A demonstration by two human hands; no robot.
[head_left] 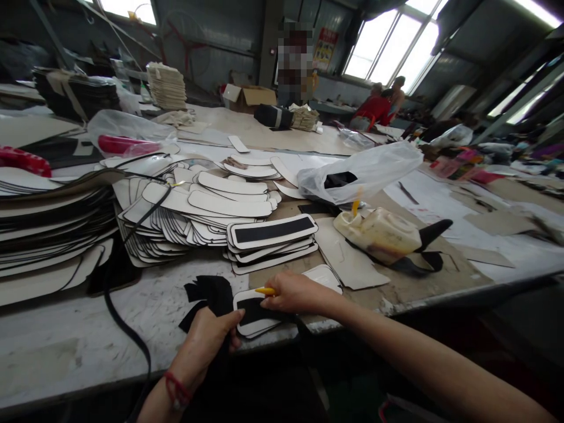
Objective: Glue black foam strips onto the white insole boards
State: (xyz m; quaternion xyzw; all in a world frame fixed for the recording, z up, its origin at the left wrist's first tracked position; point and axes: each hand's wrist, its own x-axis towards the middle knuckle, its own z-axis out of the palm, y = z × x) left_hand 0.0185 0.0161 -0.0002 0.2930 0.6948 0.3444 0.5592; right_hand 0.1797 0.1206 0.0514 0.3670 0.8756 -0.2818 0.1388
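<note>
Workshop, dim; windows [388,44] around 1 o'clock. Pale panel [253,329] bearing a black strip [253,309] lies at the near edge of the bench [163,317], long axis roughly 8 to 2 o'clock. Left hand [211,332] nearer the 8 o'clock end, thumb against the rim; cannot tell whether its fingers pinch from below. Right hand [293,292] over the strip, fingers closed on a yellow tool [265,291], tip towards 9. Panel stack [273,232] just beyond, 12 o'clock.
</note>
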